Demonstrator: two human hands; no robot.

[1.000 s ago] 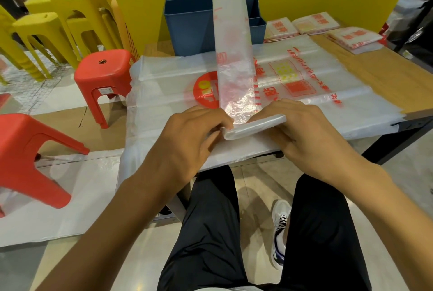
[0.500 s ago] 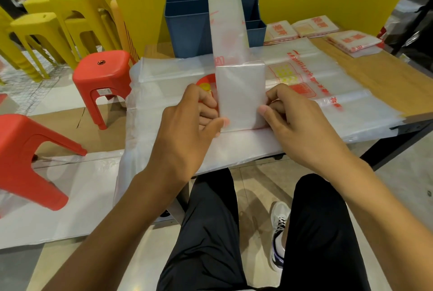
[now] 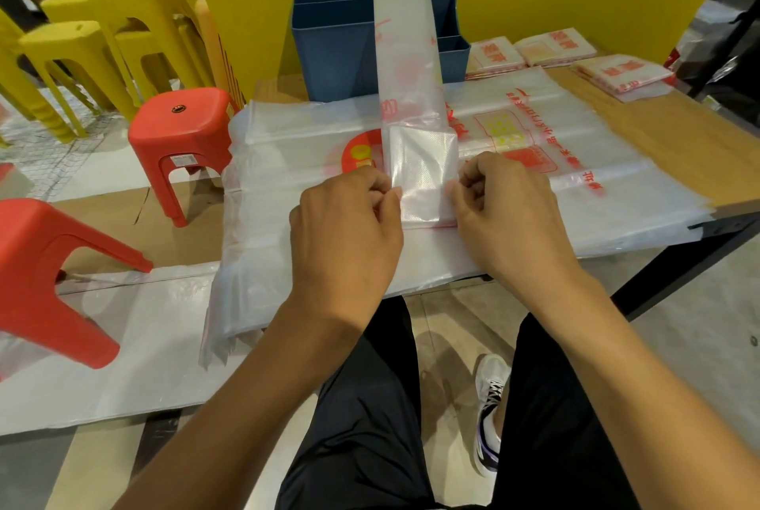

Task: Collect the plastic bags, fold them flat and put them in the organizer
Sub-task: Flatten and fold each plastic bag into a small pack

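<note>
I am pinching the folded end of the long bag strip (image 3: 421,176) with my left hand (image 3: 345,230) and right hand (image 3: 506,209), each grip holding an edge, on the spread bags (image 3: 575,164) covering the table (image 3: 666,127), keeping edges square before rolling onward toward the organizer (image 3: 333,45).

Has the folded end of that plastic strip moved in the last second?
Yes. The folded end has been turned over away from the person, up the strip toward the blue organizer.
</note>
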